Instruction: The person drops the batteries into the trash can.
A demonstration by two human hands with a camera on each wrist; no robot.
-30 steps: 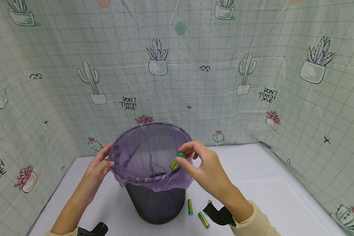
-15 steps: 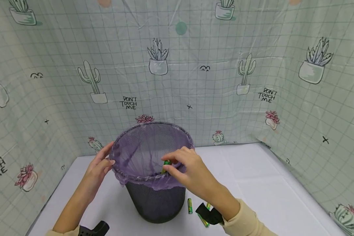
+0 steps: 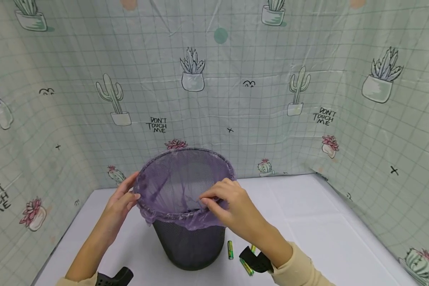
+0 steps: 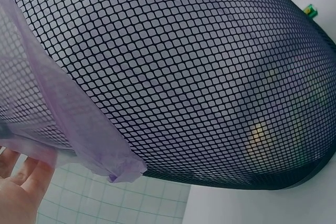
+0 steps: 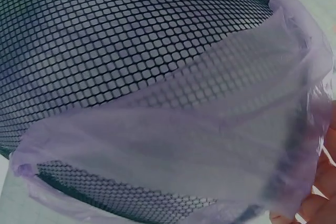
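Observation:
A black mesh wastebasket (image 3: 189,246) stands on the white table, lined with a thin purple bag (image 3: 171,186) folded over its rim. On the basket's left side my left hand (image 3: 119,204) grips the lined rim, thumb toward me. My right hand (image 3: 232,204) hangs over the near right part of the opening, fingers bent, fingertips close to the thumb with no battery showing between them. A green-and-yellow battery (image 3: 230,250) lies just right of the base, near another battery (image 3: 246,267). Through the mesh in the left wrist view, blurred yellow and green shapes (image 4: 257,132) show low inside.
A third battery (image 3: 253,249) is partly covered by the black strap (image 3: 255,260) on my right wrist. Behind the table (image 3: 307,222) hangs a gridded cloth (image 3: 214,107) printed with cacti, with further cloth at both sides.
My right hand has moved left and in over the wastebasket's opening, and the battery it pinched has left its fingers. My left hand stays on the rim.

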